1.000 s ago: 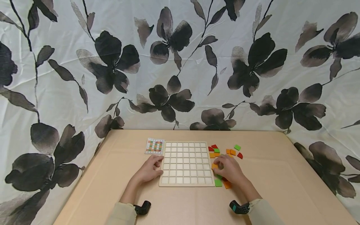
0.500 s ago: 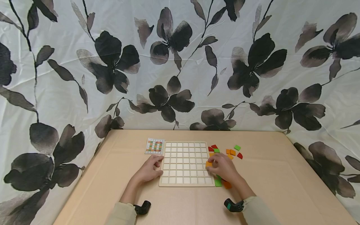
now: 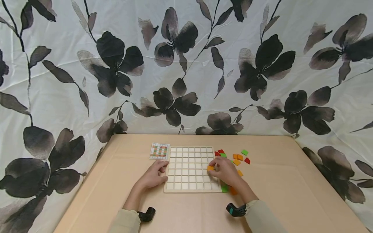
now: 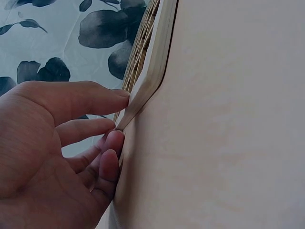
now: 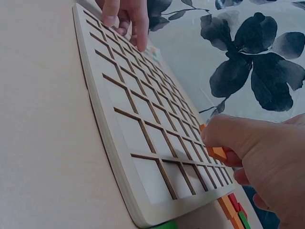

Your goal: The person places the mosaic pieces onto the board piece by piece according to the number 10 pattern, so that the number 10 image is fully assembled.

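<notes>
While the right hand (image 3: 226,171) is pinching an orange piece (image 3: 210,168), the piece is sitting over the board's right side, just right of centre in the head view.
Thumb and fingers are leaving no more gap than the piece fills; whether it is touching the board, I cannot tell. It is looking light, stiff and smooth, so likely sturdy but slippery, and probably best held by opposite edges. Around it, the pale board (image 3: 189,191) is showing square compartments with white floors. The left hand (image 3: 152,175), thumb and fingers apart, is touching its left edge. A patterned card (image 3: 159,151) is lying upper left; a green piece (image 3: 244,152) and a red piece (image 3: 247,160) are lying farther right.
</notes>
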`<state>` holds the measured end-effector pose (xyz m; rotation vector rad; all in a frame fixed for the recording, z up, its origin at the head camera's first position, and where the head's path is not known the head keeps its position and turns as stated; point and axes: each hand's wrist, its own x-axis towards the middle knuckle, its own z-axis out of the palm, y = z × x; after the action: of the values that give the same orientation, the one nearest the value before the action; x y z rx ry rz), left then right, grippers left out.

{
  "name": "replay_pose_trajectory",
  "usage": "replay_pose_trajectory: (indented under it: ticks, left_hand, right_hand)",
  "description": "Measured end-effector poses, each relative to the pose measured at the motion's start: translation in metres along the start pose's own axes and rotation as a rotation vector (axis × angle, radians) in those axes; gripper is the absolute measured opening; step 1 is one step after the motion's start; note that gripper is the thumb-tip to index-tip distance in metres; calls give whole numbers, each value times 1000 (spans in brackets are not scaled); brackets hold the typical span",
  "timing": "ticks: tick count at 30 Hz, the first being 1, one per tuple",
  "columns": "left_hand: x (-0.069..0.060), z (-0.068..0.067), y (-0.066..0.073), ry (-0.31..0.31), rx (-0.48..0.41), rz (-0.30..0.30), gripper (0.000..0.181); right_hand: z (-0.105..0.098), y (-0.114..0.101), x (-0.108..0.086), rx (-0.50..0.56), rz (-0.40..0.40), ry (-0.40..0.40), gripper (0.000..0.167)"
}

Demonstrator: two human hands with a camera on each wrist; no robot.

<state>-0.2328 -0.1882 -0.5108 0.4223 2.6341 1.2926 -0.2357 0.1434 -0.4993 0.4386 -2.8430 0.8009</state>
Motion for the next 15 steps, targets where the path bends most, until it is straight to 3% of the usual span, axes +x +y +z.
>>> replay_pose_trajectory:
  ticks: [15]
  left_hand:
    - [-2, 0, 2, -6, -7, -20, 65]
  right_hand:
    - [6, -8, 7, 72, -22, 4, 20]
